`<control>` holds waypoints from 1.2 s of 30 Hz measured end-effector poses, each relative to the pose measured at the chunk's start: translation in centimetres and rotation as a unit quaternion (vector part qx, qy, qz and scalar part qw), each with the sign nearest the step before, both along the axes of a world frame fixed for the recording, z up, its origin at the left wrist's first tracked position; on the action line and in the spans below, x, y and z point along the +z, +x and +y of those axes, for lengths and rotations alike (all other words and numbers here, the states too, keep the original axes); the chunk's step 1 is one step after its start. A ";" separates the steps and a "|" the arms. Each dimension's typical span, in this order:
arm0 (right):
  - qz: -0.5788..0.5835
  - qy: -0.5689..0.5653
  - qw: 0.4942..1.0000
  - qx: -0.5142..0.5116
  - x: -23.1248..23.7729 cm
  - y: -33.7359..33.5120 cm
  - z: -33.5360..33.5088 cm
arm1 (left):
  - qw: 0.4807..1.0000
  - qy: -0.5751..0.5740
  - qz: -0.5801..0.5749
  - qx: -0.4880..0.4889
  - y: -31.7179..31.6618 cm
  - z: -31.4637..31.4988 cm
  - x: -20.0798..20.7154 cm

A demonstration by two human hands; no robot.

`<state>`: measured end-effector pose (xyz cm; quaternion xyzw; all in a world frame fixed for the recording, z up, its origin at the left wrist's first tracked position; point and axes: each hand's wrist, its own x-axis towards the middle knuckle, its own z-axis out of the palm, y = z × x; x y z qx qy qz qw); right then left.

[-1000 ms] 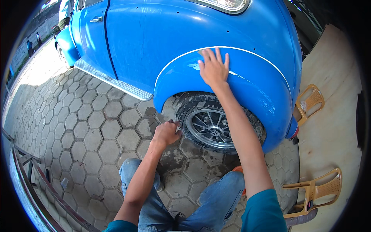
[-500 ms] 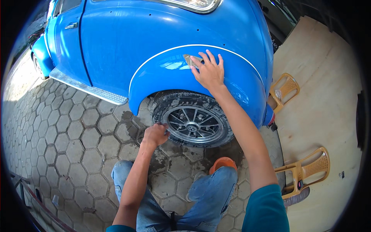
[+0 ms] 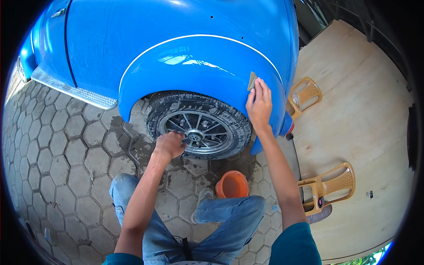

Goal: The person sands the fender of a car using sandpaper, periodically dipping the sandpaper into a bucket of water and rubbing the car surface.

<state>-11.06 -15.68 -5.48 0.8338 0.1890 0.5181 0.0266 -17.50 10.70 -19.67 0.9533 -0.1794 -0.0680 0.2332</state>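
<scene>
My right hand [image 3: 260,102] lies on the rear part of a blue car fender [image 3: 190,75], its fingers extended and pressed together. Under its fingertips it holds a small, stiff olive-brown piece of sandpaper [image 3: 252,81] against the paint; part of the sheet is hidden by the fingers. My left hand [image 3: 170,145] is curled into a loose fist in front of the car wheel [image 3: 194,128]. Nothing shows in that fist, and whether it touches the wheel I cannot tell. The fender looks glossy, with bright reflections along its upper curve.
An orange bucket [image 3: 233,184] stands on the hexagonal paving [image 3: 90,181] beside my foot, below the wheel. Yellow-brown plastic chair arms [image 3: 338,182] stick out by a wooden board [image 3: 353,97] at right. A metal running board [image 3: 73,88] extends along the car's left side.
My right hand has slid the sandpaper from the fender's upper part toward its rear edge, lower and to the right. The view has shifted, showing more of the bucket. My left hand stays curled.
</scene>
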 end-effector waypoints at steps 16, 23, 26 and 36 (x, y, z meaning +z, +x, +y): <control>-0.005 -0.124 0.984 0.127 -1.7 2.6 7.0 | 0.999 0.021 0.031 -0.039 1.6 -3.6 -1.7; -0.035 0.149 0.987 -0.053 -4.2 -1.1 -7.0 | 0.997 0.020 0.029 -0.068 2.0 -6.1 -3.3; -0.040 0.312 0.943 -0.107 -9.8 -3.4 -12.6 | 0.995 0.032 0.030 -0.089 2.0 -8.0 -3.8; -0.093 0.588 0.773 -0.219 -20.6 -2.7 -17.2 | 0.994 0.055 0.044 -0.088 2.5 -7.0 -6.9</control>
